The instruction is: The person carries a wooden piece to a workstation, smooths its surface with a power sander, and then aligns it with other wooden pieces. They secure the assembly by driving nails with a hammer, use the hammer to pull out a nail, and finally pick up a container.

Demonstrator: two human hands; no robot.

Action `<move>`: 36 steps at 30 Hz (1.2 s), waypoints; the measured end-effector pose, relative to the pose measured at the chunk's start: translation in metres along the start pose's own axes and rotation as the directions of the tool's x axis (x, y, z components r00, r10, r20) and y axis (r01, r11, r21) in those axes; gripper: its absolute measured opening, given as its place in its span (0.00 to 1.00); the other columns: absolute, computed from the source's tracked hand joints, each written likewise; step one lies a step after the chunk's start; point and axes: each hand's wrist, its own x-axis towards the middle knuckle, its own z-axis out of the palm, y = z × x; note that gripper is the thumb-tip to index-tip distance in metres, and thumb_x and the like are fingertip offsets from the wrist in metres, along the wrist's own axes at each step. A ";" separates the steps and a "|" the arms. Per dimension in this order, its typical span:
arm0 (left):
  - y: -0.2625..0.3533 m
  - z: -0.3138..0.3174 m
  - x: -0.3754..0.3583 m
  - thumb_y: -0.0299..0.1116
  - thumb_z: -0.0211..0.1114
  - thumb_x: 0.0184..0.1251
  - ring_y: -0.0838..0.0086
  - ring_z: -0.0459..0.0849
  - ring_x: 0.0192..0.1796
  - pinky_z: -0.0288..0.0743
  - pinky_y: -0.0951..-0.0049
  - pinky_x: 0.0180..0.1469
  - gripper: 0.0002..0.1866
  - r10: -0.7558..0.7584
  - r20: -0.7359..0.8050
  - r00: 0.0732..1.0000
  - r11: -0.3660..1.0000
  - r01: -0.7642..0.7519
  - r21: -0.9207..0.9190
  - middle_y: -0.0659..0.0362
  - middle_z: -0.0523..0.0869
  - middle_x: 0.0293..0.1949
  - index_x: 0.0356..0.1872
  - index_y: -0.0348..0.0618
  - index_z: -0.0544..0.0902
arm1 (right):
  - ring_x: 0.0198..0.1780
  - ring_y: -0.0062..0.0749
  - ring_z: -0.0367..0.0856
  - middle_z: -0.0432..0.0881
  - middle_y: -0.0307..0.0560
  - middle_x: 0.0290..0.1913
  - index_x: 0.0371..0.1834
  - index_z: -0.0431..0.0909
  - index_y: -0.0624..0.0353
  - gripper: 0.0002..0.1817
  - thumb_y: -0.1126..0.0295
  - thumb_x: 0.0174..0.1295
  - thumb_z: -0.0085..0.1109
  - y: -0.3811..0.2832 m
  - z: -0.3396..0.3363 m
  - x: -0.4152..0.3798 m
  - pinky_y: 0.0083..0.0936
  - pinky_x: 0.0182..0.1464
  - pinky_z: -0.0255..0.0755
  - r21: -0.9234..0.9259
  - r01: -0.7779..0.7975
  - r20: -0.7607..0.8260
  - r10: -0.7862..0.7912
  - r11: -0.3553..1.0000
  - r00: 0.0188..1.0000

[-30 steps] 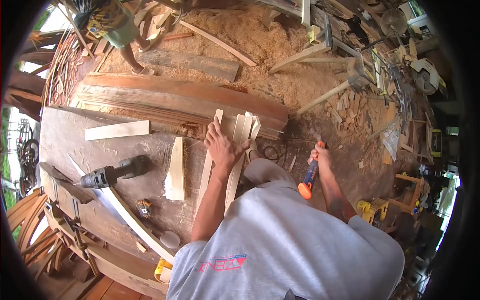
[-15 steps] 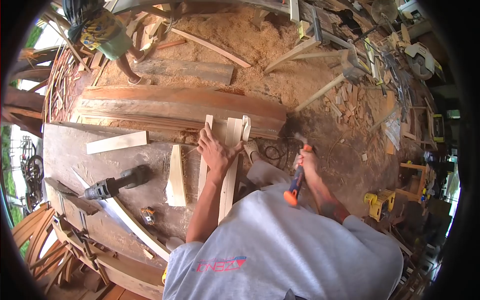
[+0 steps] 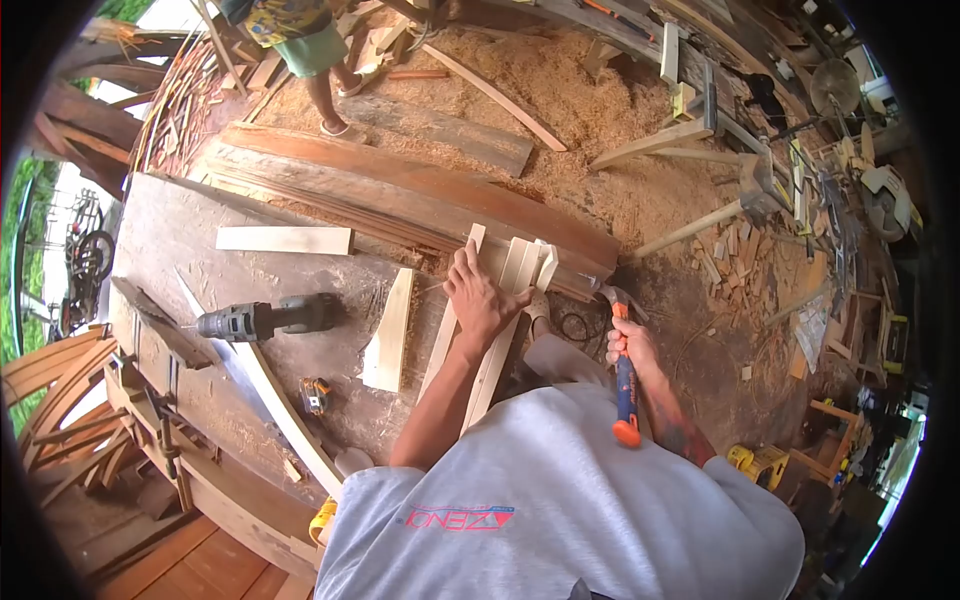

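Note:
My left hand (image 3: 485, 300) rests spread across several pale wooden strips (image 3: 517, 265) at the table's edge. Its fingers lie over the left strip (image 3: 440, 345), while the thumb stretches across to the strips on the right. A short pale block (image 3: 546, 265) sits at their far right end. My right hand (image 3: 632, 343) is closed around a hammer (image 3: 626, 390) with an orange and dark blue handle. The hammer's metal head points away from me, just right of the strips and apart from them.
On the table (image 3: 180, 240) lie a cordless drill (image 3: 265, 320), a tapered wood piece (image 3: 390, 330), a flat board (image 3: 285, 240) and a curved strip (image 3: 285, 410). Long planks (image 3: 400, 195) lie beyond. Another person's legs (image 3: 325, 95) stand far left among sawdust. A yellow tool (image 3: 760, 465) sits at right.
My view has turned, so the scene sits further right. The hammer, blurred before, now shows sharply, its head nearer the strips' far end. My left hand keeps its place on the strips.

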 end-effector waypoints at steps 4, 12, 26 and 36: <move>-0.006 0.000 -0.001 0.67 0.80 0.36 0.48 0.64 0.70 0.57 0.51 0.70 0.71 0.051 -0.027 0.998 0.995 -0.053 -0.080 0.42 0.63 0.70 0.76 0.35 0.51 | 0.18 0.16 0.68 0.71 0.32 0.24 0.39 0.71 0.48 0.08 0.63 0.70 0.60 -0.011 -0.002 -0.013 0.23 0.19 0.66 -0.189 0.234 -0.128 -0.260 0.954 0.957; -0.123 -0.067 -0.029 0.46 0.79 0.50 0.48 0.70 0.66 0.65 0.51 0.68 0.43 -0.225 -0.348 0.910 0.970 0.176 -0.166 0.42 0.72 0.63 0.66 0.38 0.71 | 0.14 0.17 0.68 0.70 0.35 0.23 0.54 0.74 0.59 0.18 0.62 0.67 0.64 -0.066 0.059 -0.081 0.19 0.16 0.65 -0.727 0.442 0.363 -0.252 0.526 0.897; -0.164 -0.127 -0.049 0.42 0.69 0.61 0.60 0.87 0.49 0.81 0.61 0.50 0.29 -0.331 0.164 0.929 0.581 0.338 -0.741 0.47 0.86 0.50 0.57 0.30 0.78 | 0.43 0.53 0.83 0.82 0.53 0.36 0.45 0.80 0.57 0.15 0.60 0.61 0.62 0.107 0.205 0.010 0.45 0.47 0.78 0.048 0.945 0.778 0.606 -0.322 0.167; -0.072 -0.109 -0.004 0.45 0.52 0.70 0.54 0.82 0.60 0.81 0.50 0.59 0.30 -0.047 0.342 0.938 -0.451 0.286 -0.845 0.44 0.79 0.62 0.65 0.32 0.72 | 0.47 0.47 0.84 0.84 0.56 0.45 0.47 0.83 0.62 0.13 0.66 0.65 0.62 -0.024 0.180 0.006 0.38 0.50 0.79 -0.332 0.922 0.942 -0.028 -0.197 0.334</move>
